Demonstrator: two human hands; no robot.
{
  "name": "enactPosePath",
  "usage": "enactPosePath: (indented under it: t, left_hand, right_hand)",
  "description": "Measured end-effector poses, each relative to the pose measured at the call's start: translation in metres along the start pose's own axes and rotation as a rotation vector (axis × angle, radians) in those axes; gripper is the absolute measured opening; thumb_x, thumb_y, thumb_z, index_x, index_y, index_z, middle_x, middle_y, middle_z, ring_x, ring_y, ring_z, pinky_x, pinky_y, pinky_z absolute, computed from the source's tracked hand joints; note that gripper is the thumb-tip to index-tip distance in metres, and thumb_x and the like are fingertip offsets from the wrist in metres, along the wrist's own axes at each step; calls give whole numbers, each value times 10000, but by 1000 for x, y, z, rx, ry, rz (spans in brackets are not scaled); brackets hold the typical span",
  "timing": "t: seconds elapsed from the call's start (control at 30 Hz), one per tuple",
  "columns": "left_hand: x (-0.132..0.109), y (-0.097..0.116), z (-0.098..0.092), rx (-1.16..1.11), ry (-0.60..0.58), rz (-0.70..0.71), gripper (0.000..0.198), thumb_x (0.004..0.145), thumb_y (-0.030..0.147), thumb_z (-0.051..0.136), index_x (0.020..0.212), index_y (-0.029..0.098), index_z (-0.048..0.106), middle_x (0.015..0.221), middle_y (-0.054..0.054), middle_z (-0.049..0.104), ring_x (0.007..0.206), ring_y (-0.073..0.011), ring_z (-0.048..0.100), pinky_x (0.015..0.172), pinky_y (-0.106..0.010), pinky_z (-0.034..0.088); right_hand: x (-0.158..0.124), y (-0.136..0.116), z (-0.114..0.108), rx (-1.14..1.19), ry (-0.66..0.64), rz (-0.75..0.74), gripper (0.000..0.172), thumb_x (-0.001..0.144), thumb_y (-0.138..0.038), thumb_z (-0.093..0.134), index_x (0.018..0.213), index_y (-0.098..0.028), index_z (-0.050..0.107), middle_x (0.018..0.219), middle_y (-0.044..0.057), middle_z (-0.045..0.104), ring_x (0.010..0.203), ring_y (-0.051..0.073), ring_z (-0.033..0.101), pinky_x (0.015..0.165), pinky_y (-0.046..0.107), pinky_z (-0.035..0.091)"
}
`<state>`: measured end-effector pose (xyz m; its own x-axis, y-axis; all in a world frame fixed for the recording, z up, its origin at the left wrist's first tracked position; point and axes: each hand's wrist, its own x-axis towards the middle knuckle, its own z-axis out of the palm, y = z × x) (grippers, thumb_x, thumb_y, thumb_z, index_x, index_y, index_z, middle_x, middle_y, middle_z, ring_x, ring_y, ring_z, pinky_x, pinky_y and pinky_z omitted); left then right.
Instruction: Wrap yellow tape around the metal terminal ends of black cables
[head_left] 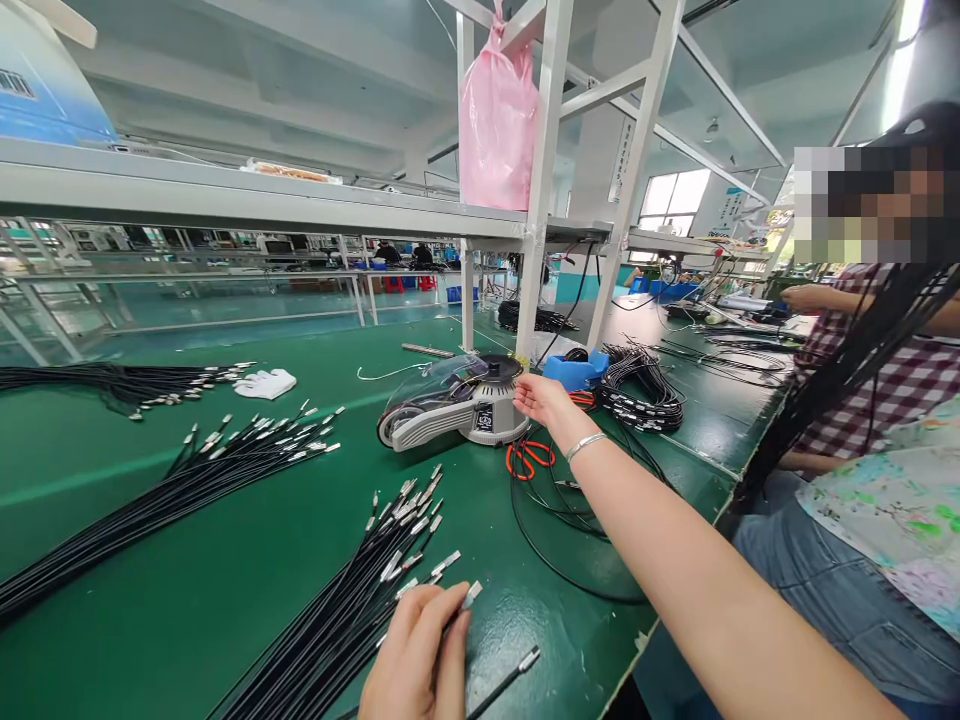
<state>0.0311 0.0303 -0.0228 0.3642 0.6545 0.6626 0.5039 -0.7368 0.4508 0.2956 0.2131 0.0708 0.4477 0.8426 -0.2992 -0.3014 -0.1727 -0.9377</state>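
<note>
Over the green tabletop (pixel 112 655), steady the connector (pixel 472 595) your left hand (pixel 420 650) pinches beside the cable bundle (pixel 322 620), and ease your right hand (pixel 544 400), bunched with contents unclear, gently by the tape dispenser (pixel 501 418).

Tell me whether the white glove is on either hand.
No, the white glove lies on the green table, and the left hand and right hand are bare.
</note>
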Motion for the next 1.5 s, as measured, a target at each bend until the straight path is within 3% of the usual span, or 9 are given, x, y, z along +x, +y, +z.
enactPosePath:
  t: [0.17, 0.27, 0.37, 0.43, 0.5, 0.6, 0.93, 1.5]
  left_hand:
    - [0, 4, -1, -16, -19, -32, 204, 861, 192, 514, 1019, 210, 642, 820, -43, 649, 715, -146, 656, 620, -209, 548]
    - [1, 13, -5, -7, 14, -142, 179, 868, 218, 521, 1001, 226, 640, 816, -27, 652, 731, -153, 650, 641, -234, 540]
    - [2, 21, -7, -41, 76, -190, 132, 867, 196, 524, 954, 223, 620, 819, -16, 649, 745, -147, 632, 674, -247, 520]
    - [3, 25, -7, -67, 88, -200, 105, 860, 162, 530, 915, 219, 600, 801, -3, 639, 728, -134, 613, 670, -238, 502]
    - [3, 27, -6, -75, 84, -209, 100, 852, 124, 535, 865, 214, 578, 768, 12, 621, 703, -120, 592, 652, -225, 484]
    - [2, 29, -5, -60, 74, -182, 134, 839, 72, 539, 825, 205, 552, 736, 25, 595, 685, -102, 565, 641, -209, 465]
    - [0, 29, -6, 39, 75, 13, 205, 832, 16, 497, 890, 199, 570, 796, -2, 597, 725, -100, 583, 652, -201, 495]
    - [0, 27, -7, 53, 130, 91, 251, 833, 12, 508, 978, 195, 601, 808, -7, 594, 700, -88, 573, 624, -190, 495]
  right_hand:
    - [-12, -8, 1, 21, 33, -82, 309, 909, -295, 563, 1180, -148, 548, 1170, 93, 583, 970, 217, 612, 803, 413, 528]
    - [-43, 0, -3, 24, 27, -153, 230, 903, -268, 568, 1086, -133, 592, 1087, 78, 623, 893, 177, 629, 766, 344, 536]
    - [-102, 38, -18, 9, -42, -211, 112, 831, -255, 636, 869, -151, 656, 914, 33, 676, 772, 114, 627, 730, 216, 514]
    - [-152, 74, -31, -25, -122, -217, 153, 736, -296, 728, 785, -159, 679, 848, 24, 688, 746, 131, 625, 712, 231, 518]
    - [-197, 109, -42, -99, -223, -224, 212, 737, -374, 711, 809, -175, 706, 929, 49, 705, 758, 158, 636, 711, 277, 526]
    - [-237, 142, -45, -56, -232, -169, 225, 733, -397, 698, 723, -172, 704, 1027, 92, 706, 815, 197, 659, 734, 319, 540]
    - [-241, 140, -24, 38, -224, -93, 218, 659, -391, 738, 701, -179, 715, 873, 73, 744, 771, 199, 671, 715, 316, 558]
    - [-245, 145, -16, 30, -180, -144, 239, 714, -380, 706, 757, -145, 705, 814, 74, 730, 773, 206, 656, 769, 344, 527]
